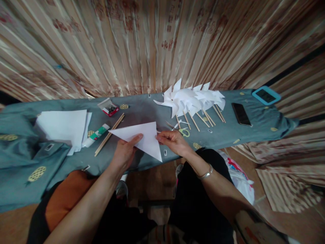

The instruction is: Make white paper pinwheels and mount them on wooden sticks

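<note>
Paper (149, 139), a white triangle above the near edge of the grey-green cloth (215, 137), was pinched in the left hand (125, 150), the right hand (173, 139) pinching its right edge; uneven pull probably risked a stray crease.

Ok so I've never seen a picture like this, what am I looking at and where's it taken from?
There's no machine here, just a person's two bare hands, seen from a camera on their head looking forward and down. The left hand holds a triangle of white paper, thumb on top; the right hand has its fingers at the paper's right edge. On the patterned cloth, from left to right, lie loose paper, a green-and-white tube, wooden sticks, a small box, scissors, paper pinwheels, a phone and a blue-framed gadget.
</note>
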The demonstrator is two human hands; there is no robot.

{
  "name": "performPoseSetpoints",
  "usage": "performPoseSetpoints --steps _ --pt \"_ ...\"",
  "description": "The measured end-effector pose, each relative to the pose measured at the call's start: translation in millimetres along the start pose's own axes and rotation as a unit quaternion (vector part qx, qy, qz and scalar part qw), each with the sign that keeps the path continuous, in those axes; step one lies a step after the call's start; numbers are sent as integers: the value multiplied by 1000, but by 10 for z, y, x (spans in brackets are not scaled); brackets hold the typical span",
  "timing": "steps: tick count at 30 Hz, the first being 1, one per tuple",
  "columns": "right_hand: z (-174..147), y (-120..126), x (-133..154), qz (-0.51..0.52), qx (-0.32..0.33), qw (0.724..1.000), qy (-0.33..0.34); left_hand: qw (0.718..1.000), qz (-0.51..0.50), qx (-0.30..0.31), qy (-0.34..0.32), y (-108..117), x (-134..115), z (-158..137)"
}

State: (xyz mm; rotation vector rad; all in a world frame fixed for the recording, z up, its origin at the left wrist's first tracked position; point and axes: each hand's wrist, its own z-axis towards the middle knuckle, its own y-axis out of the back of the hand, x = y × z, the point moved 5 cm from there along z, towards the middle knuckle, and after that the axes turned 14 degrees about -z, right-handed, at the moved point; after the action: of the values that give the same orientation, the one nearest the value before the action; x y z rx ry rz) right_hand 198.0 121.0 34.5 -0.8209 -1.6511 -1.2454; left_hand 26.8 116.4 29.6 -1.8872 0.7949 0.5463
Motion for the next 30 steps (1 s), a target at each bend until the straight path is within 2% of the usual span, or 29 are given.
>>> performPoseSetpoints --steps 3,10,12,14,16,19,21,22,26,30 --pt "-32 18 26 -49 -7 999 11 1000 6 5 -6 -8 -11 5" --pt "-52 164 -41 -17 0 1000 -20 997 -24 -39 -60 61 -191 62" --pt "-75 231 -72 -60 26 998 -19 997 -30 -40 -67 77 -229 70" --pt "-114 344 -94 -140 22 990 -11 996 -35 -42 -64 94 -234 70" --pt "-164 515 -95 -262 -36 965 -4 997 -37 -46 -58 112 -220 65" --pt "-251 729 -80 -466 -118 877 -26 997 -40 -47 -45 119 -188 56" --pt "-282 758 -95 -560 -103 820 -52 997 -41 -49 -34 108 -164 49" --pt "-289 744 -109 -589 -83 802 -64 997 -41 -51 -27 96 -150 44" --pt "-281 636 -126 -638 -36 763 -92 997 -54 -45 -12 8 -103 18" --pt "-270 600 -106 -646 -41 755 -106 997 -59 -49 -2 -49 -82 9"
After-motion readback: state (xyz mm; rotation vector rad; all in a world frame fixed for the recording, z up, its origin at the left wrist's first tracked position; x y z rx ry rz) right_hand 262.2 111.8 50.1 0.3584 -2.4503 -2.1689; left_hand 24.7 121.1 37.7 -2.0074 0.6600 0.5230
